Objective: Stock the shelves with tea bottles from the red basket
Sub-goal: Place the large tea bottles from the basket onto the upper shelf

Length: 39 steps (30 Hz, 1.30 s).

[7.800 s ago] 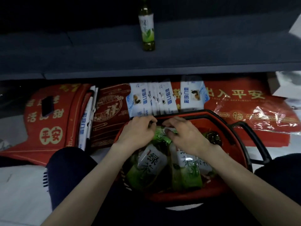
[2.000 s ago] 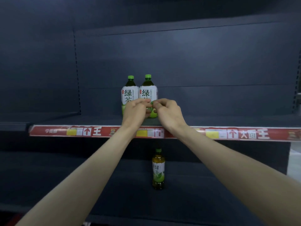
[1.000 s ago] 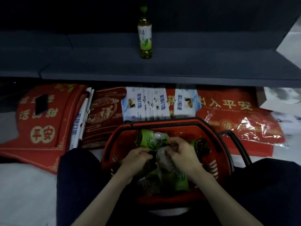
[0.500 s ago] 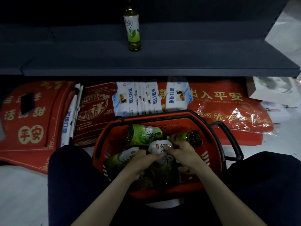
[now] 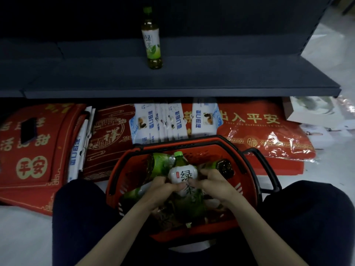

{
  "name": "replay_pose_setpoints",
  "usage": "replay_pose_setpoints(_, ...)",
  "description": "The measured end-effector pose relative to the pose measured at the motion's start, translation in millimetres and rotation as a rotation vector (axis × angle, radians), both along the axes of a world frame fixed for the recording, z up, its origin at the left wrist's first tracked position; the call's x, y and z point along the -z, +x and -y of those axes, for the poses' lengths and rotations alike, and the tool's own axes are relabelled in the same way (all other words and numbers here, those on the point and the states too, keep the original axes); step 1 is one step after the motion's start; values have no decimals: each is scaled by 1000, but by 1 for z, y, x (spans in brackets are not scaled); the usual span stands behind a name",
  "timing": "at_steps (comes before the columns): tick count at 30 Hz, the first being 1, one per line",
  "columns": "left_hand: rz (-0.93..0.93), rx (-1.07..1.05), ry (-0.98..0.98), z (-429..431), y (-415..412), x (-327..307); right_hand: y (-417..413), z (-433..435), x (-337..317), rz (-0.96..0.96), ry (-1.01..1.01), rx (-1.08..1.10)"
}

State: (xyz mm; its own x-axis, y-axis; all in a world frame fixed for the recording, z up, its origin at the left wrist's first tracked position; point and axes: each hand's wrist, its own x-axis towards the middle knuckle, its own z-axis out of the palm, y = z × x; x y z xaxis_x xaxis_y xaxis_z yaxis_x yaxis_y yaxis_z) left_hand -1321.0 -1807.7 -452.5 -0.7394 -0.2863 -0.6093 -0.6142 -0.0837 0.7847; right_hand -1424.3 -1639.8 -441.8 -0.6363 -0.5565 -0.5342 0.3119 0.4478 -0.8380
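Head view: left hand [image 5: 161, 186] and right hand [image 5: 212, 182] clasp one tea bottle [image 5: 184, 176] upright inside the near red basket [image 5: 247, 186].

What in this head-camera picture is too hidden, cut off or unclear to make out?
- Head view: the red basket bottom and its bottle count, hidden by the left hand, right hand and the held tea bottle.
- The shelf bottle label's small print: too small.
- Boxes at right: cut by the edge, blurred.
- Upper shelves: out of frame.
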Motion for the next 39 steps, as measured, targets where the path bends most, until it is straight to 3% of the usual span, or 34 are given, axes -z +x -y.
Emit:
replay_pose_setpoints(6,-185,18,-2,27,-9,-50,-8,9,-29,130,-221,-95)
replay_pose_setpoints(9,-259,11,26,36,-15,-74,-9,21,-38,68,-316,-48)
replay_pose_setpoints(19,-441,127,-172,58,-20,-113,-16,44,-81,-157,-428,114)
replay_pose_setpoints(30,-878,201,-466,109,-77,-299,-71,90,-284,-566,-668,8)
replay_pose_setpoints(39,-1157,227,-635,142,-117,-441,-109,120,-434,-934,-724,-93)
